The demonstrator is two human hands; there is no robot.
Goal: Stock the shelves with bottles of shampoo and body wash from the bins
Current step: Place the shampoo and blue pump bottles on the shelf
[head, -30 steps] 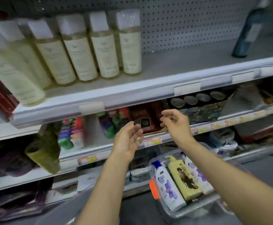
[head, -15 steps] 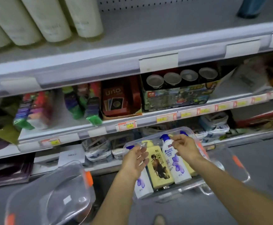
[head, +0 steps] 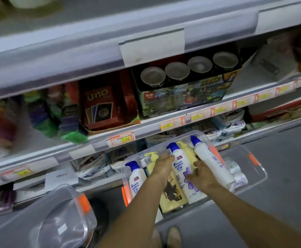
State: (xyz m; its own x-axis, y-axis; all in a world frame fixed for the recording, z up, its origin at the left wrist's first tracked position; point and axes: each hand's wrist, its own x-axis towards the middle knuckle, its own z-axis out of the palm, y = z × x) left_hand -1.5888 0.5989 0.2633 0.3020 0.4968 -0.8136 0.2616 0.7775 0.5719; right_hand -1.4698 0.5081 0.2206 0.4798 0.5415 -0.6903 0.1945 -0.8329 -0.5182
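Observation:
A clear plastic bin (head: 259, 169) sits on the floor below the shelves. It holds three white shampoo bottles with blue caps and two yellow bottles. My left hand (head: 161, 166) curls over the top of the yellow bottle (head: 173, 196), between the left white bottle (head: 137, 179) and the middle white bottle (head: 179, 163). My right hand (head: 200, 174) wraps its fingers across the middle white bottle's label. The right white bottle (head: 212, 161) lies tilted against the back of that hand. A second yellow bottle (head: 186, 151) shows behind.
A second clear bin (head: 62, 212) with orange clips stands at lower left. The grey top shelf (head: 92, 33) runs overhead. Lower shelves hold card boxes (head: 99, 106), a toy box (head: 182, 97) and packets. My shoes (head: 165, 237) are near the bin.
Both hands dropped from shelf height into the bin. The left hand, open before, has closed on the yellow bottle, and the right hand has slid down onto the middle white bottle's body.

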